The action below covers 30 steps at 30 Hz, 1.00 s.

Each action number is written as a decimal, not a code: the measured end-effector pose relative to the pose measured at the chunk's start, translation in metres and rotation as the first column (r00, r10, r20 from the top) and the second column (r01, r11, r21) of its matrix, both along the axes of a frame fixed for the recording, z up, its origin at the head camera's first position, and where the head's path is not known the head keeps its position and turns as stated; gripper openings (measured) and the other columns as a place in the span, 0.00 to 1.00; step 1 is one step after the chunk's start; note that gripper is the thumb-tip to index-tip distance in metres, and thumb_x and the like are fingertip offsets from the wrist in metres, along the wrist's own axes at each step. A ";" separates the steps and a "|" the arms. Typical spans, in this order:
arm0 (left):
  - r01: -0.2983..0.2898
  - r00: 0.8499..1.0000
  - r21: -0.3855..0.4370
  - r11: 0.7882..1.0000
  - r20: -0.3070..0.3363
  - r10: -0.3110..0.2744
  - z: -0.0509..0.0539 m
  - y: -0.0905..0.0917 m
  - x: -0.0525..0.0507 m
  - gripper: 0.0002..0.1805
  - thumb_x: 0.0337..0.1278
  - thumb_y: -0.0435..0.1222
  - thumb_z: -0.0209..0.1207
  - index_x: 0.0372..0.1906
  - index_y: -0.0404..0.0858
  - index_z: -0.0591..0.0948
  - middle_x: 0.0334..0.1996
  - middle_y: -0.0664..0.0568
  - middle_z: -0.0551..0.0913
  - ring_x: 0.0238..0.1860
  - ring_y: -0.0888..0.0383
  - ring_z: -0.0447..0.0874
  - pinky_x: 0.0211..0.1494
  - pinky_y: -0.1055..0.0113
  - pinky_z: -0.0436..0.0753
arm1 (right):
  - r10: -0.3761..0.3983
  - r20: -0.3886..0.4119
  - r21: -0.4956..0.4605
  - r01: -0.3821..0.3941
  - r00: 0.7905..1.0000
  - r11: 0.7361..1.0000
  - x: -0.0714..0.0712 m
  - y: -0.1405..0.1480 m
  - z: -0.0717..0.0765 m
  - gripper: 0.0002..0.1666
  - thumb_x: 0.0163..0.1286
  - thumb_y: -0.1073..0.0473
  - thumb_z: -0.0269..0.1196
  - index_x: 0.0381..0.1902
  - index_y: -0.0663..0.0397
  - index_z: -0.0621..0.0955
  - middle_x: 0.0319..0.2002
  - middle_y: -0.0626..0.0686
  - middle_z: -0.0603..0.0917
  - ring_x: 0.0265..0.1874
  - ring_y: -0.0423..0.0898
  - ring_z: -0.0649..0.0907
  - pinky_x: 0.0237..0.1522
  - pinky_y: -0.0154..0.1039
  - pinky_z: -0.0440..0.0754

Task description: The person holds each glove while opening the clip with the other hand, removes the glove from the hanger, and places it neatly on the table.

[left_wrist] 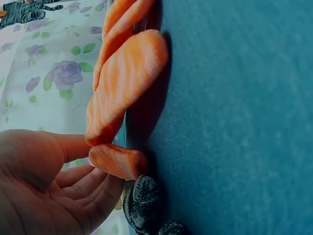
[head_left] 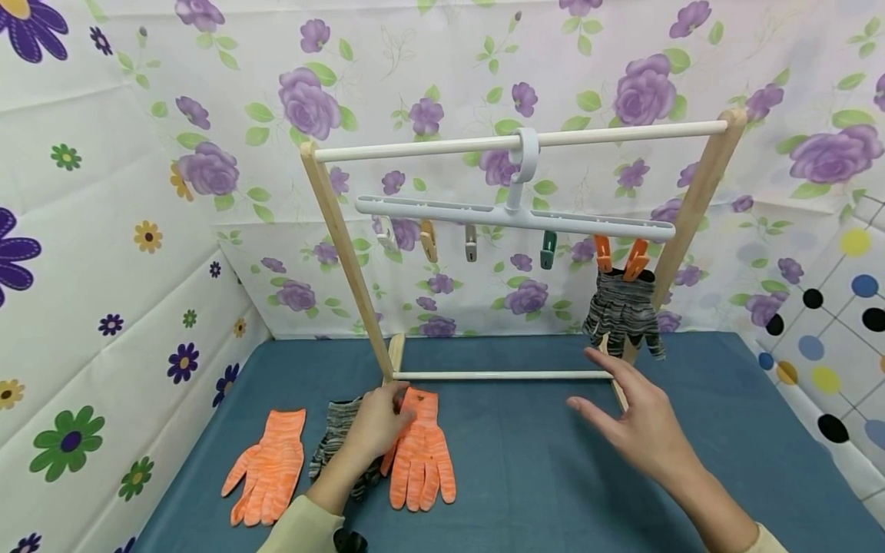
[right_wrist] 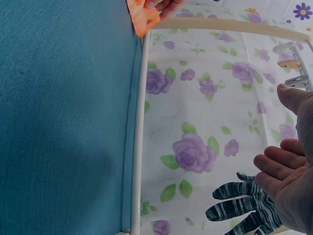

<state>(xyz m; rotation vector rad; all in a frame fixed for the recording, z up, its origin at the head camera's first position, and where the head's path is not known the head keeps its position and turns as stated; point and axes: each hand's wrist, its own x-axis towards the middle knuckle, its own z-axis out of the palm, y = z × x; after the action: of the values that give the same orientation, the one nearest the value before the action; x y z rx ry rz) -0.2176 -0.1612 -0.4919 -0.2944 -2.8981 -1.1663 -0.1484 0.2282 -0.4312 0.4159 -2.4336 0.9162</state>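
My left hand [head_left: 379, 421] pinches the cuff end of an orange knit glove [head_left: 423, 457], which lies fingers toward me on the table. In the left wrist view, the thumb and fingers of that hand meet the orange fabric [left_wrist: 124, 83]. Partly under my left hand is a dark grey striped glove [head_left: 339, 430]. My right hand [head_left: 643, 430] is in the air with its fingers extended, holding nothing. Above it, a grey striped glove [head_left: 624, 311] hangs from two orange clothespins [head_left: 636, 259] on a white hanger [head_left: 449, 211].
Another orange glove [head_left: 270, 468] lies at the left on the blue cloth [head_left: 525, 453]. A wooden frame [head_left: 353, 269] with a white top rod [head_left: 429, 148] carries the hanger. White, tan, grey and green clothespins [head_left: 548, 250] hang along it. Patterned sheets surround the table.
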 end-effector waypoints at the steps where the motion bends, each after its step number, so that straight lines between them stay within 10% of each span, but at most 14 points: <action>1: -0.002 1.000 0.000 1.000 -0.003 0.002 0.000 0.000 0.000 0.28 0.66 0.27 0.69 0.69 0.26 0.77 0.32 0.50 0.83 0.26 0.60 0.79 0.27 0.63 0.78 | -0.001 0.000 -0.002 0.001 1.000 1.000 0.000 0.000 0.000 0.48 0.64 0.55 0.80 0.79 0.47 0.73 0.71 0.58 0.79 0.66 0.63 0.79 0.55 0.67 0.81; 12: -0.063 0.995 -0.033 0.997 -0.077 0.060 0.009 0.004 0.003 0.29 0.63 0.31 0.74 0.68 0.34 0.80 0.52 0.39 0.80 0.38 0.51 0.79 0.35 0.58 0.78 | -0.005 -0.023 -0.008 0.005 1.000 1.000 0.001 0.003 0.002 0.48 0.63 0.56 0.81 0.78 0.48 0.73 0.70 0.57 0.80 0.65 0.62 0.80 0.54 0.66 0.80; 25: 0.002 0.991 0.062 0.998 -0.136 0.007 0.023 0.012 0.005 0.34 0.62 0.41 0.76 0.72 0.42 0.79 0.57 0.47 0.82 0.52 0.45 0.84 0.47 0.51 0.85 | -0.027 -0.063 -0.026 0.025 0.998 0.999 0.003 0.011 0.013 0.48 0.62 0.58 0.81 0.78 0.49 0.74 0.70 0.57 0.80 0.66 0.62 0.80 0.55 0.66 0.80; 30: 0.037 0.987 0.103 0.994 -0.162 -0.020 0.029 0.017 0.006 0.34 0.63 0.43 0.76 0.72 0.44 0.79 0.58 0.48 0.82 0.53 0.46 0.85 0.50 0.49 0.86 | -0.053 -0.104 -0.018 0.051 0.993 0.999 0.005 0.017 0.021 0.48 0.60 0.59 0.82 0.77 0.51 0.75 0.69 0.56 0.81 0.60 0.59 0.83 0.47 0.45 0.81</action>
<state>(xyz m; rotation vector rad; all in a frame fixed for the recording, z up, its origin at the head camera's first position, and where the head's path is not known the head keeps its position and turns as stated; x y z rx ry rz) -0.2121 -0.1438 -0.4625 -0.4084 -2.6931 -1.2325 -0.1438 0.2451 -0.4107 0.3837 -2.3300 0.8679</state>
